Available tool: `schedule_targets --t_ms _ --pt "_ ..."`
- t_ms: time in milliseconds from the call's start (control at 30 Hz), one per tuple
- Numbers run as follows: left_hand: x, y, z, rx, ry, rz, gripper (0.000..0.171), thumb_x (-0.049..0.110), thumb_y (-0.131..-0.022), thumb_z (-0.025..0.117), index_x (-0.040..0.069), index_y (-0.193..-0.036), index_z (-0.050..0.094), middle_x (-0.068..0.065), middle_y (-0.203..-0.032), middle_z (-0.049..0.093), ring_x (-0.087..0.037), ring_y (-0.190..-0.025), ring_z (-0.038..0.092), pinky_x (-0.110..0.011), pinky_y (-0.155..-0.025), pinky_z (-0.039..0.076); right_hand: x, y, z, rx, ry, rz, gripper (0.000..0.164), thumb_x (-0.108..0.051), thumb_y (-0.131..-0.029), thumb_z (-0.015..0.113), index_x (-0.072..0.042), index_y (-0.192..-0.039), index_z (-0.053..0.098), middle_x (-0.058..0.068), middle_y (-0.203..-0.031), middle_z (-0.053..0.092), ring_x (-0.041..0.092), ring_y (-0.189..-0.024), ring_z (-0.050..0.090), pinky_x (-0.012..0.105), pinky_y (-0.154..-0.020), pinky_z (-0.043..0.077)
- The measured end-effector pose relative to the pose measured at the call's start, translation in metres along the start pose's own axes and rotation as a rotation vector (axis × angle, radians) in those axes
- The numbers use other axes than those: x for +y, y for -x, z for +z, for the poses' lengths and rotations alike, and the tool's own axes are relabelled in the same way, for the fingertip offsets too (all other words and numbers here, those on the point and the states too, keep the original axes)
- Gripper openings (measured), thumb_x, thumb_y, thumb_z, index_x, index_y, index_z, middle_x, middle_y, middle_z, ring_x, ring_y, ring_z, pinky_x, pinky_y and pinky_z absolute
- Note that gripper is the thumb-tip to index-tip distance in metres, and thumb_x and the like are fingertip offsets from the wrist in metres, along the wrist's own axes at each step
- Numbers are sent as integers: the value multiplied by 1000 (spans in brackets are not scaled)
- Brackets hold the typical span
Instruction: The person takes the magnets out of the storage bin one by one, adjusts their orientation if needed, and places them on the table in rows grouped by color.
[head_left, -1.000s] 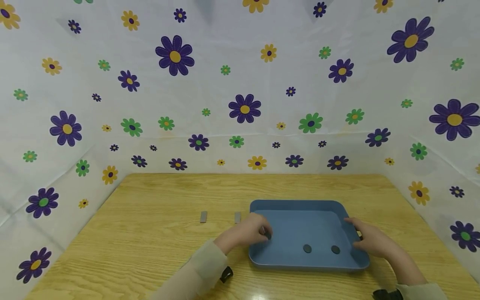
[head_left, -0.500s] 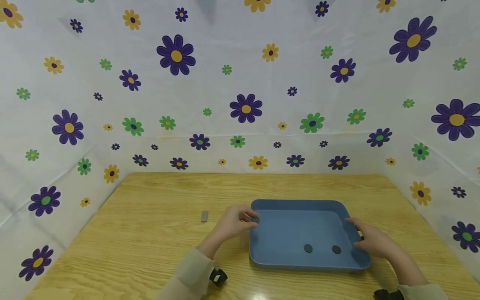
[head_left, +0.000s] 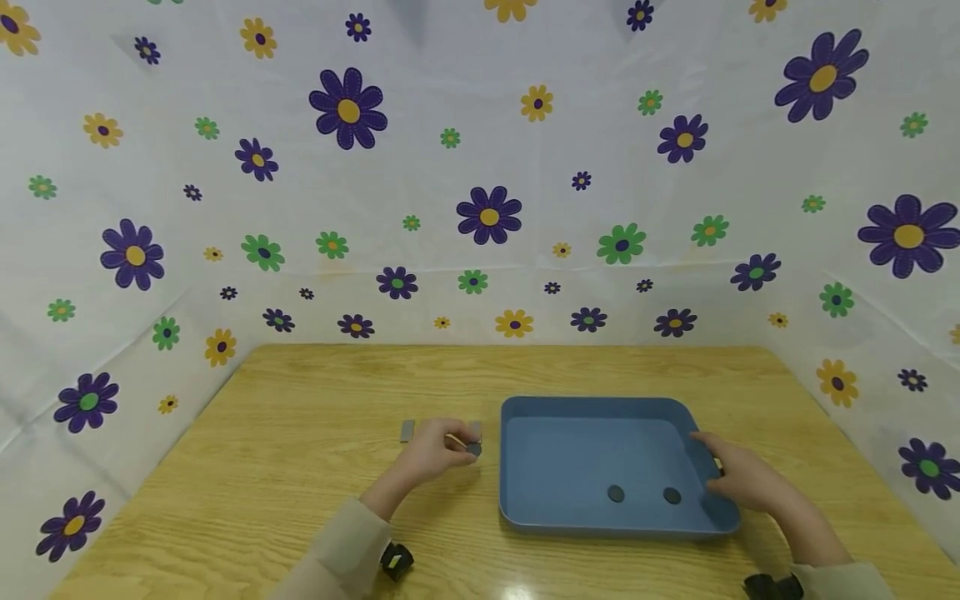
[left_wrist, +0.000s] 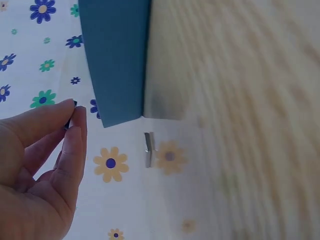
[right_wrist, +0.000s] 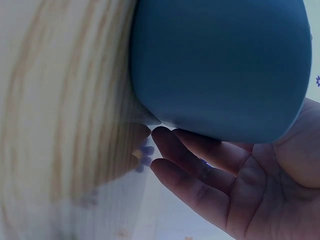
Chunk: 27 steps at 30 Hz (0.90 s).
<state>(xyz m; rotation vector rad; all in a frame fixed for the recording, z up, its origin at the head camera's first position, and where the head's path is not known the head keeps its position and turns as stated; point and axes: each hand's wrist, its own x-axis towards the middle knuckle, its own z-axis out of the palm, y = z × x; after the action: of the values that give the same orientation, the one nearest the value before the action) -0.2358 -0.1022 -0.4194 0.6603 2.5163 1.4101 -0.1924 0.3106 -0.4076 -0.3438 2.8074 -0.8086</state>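
In the head view, a small dark round disc is pinched between the thumb and fingertips of my left hand. This hand hovers above the table, left of a blue rectangular tray. The left wrist view shows only the edge of the pinched disc. At the tray's right end, my right hand grips the side wall. In the right wrist view its fingers lie against the tray's outside. Two more dark discs, one and another, lie flat inside the tray near its front.
Two small grey rectangular plates lie on the wooden table: one farther left, the other just behind my left fingertips. White cloth with printed flowers encloses the table at the back and sides.
My left hand has come out of the tray over its left rim, carrying the disc leftward to beside the nearer grey plate. My right hand and the tray stay put.
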Motion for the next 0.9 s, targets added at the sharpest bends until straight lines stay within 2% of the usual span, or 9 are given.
schedule_targets --t_ms 167,267,400,600,900 --pt "-6 -1 0 -41 -111 9 18 0 -75 67 -3 -92 64 -7 -87 59 -20 -76 59 -27 -65 49 -1 0 0 -9 2 4 62 8 -69 59 17 -124 32 41 -118 38 51 -105 40 40 -68 44" --pt "-8 -1 1 -59 -175 16 15 1 -73 70 0 -87 65 -5 -83 59 -19 -74 59 -26 -63 48 -2 0 0 -12 -3 9 63 8 -69 59 17 -125 32 41 -118 38 51 -105 40 37 -65 42" --pt "-9 -3 4 -84 -216 2 13 0 -71 71 2 -82 65 -3 -79 59 -19 -73 59 -26 -61 48 -2 0 0 -13 -4 13 63 8 -69 59 17 -125 32 41 -118 38 51 -105 40 36 -64 41" --pt "-7 -6 10 -122 -278 -16 13 -4 -69 70 2 -80 65 -1 -74 60 -17 -70 59 -24 -61 47 -2 -1 -1 -6 12 8 62 7 -69 60 17 -124 33 40 -117 39 51 -105 41 41 -69 44" --pt "-1 -8 18 -154 -414 6 13 -3 -68 72 3 -76 65 -1 -72 61 -14 -68 58 -22 -60 45 -2 1 0 -5 11 7 63 7 -68 60 17 -124 33 40 -117 39 51 -105 40 42 -70 44"
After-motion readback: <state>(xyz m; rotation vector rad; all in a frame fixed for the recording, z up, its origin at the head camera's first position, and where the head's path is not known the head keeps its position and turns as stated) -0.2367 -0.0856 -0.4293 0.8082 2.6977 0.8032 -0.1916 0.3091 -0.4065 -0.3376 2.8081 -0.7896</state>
